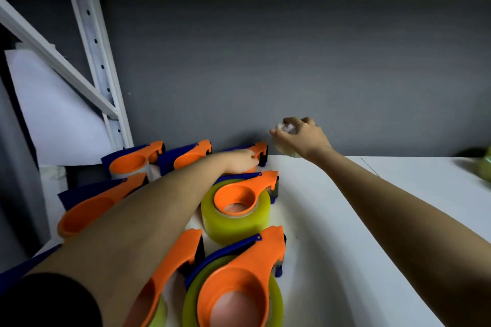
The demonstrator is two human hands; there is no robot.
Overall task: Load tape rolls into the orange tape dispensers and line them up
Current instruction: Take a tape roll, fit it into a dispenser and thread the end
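Several orange tape dispensers with blue blades stand in rows on the white table. One in the middle carries a yellowish tape roll, and another loaded one is nearest me. My left hand reaches to the back row and grips the far right dispenser. My right hand hovers just right of it, closed around a clear tape roll held above the table near the wall.
A white metal shelving upright and a white sheet stand at the left. The dark grey wall runs right behind the back row. More greenish tape rolls lie at the far right edge.
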